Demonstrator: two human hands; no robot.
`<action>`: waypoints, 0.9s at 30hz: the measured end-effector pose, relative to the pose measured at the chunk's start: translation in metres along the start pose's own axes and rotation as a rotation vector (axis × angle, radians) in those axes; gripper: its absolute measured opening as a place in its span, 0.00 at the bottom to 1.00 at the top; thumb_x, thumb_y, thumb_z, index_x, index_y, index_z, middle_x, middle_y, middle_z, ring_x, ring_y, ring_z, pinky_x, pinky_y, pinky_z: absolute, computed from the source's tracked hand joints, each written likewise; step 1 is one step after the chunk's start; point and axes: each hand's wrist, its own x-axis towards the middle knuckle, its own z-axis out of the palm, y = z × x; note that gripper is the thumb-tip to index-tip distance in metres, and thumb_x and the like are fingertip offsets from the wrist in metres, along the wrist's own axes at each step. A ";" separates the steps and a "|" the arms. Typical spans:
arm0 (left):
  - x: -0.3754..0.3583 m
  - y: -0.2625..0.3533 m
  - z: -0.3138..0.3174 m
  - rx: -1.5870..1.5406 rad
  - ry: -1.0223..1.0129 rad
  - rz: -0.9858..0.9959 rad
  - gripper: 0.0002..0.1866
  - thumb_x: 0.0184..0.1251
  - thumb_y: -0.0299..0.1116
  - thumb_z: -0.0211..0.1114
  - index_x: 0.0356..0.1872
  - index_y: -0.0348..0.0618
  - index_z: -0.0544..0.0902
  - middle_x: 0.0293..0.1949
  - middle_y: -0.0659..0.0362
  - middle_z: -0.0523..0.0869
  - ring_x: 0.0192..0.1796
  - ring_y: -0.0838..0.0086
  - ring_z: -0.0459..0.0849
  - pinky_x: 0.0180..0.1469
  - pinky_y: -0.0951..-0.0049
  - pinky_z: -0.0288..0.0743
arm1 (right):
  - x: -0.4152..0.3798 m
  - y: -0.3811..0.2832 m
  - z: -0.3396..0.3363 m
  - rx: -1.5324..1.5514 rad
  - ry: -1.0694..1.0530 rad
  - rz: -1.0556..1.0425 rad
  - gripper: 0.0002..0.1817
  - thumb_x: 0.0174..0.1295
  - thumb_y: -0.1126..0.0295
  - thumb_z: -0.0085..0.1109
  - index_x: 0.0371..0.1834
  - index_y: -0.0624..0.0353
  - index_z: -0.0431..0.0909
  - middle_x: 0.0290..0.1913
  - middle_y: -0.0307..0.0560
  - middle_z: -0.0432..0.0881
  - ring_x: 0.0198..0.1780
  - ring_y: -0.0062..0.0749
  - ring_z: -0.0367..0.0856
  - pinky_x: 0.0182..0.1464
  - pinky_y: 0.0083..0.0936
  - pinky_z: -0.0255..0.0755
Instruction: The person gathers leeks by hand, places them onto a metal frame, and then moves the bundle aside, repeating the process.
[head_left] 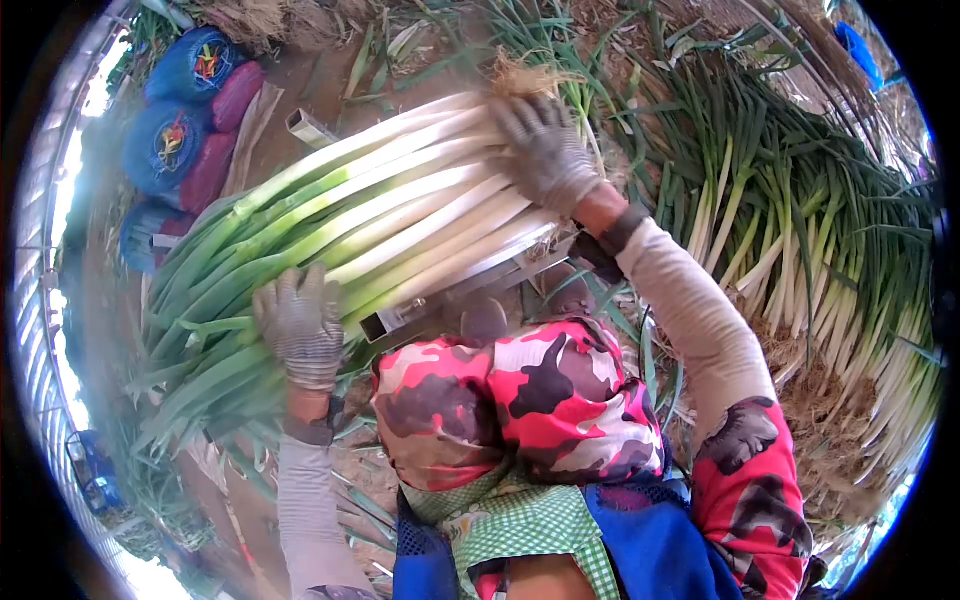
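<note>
Leek bundle (400,195) at centre-left, long axis slanting lower left to upper centre. Right hand (545,155) nearest roots (525,75), left hand (302,325) on leaves (205,265); fingers slightly spread (grip: cannot tell).

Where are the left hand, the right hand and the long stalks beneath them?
Left hand (303,328): head view, on its gloved back.
Right hand (548,152): head view, on its gloved back.
Long stalks (385,205): head view, mid-bundle.

Leeks (400,190) heaped side by side, white stalks, green leaves fanned leftward, tan roots opposite, lying across a metal frame (470,287)
</note>
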 end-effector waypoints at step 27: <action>0.029 -0.026 0.006 0.115 -0.063 -0.242 0.36 0.57 0.56 0.63 0.60 0.39 0.73 0.50 0.49 0.75 0.52 0.56 0.75 0.57 0.54 0.65 | -0.013 -0.021 -0.011 0.152 -0.328 0.021 0.21 0.63 0.52 0.53 0.51 0.55 0.76 0.58 0.57 0.72 0.62 0.54 0.67 0.62 0.48 0.62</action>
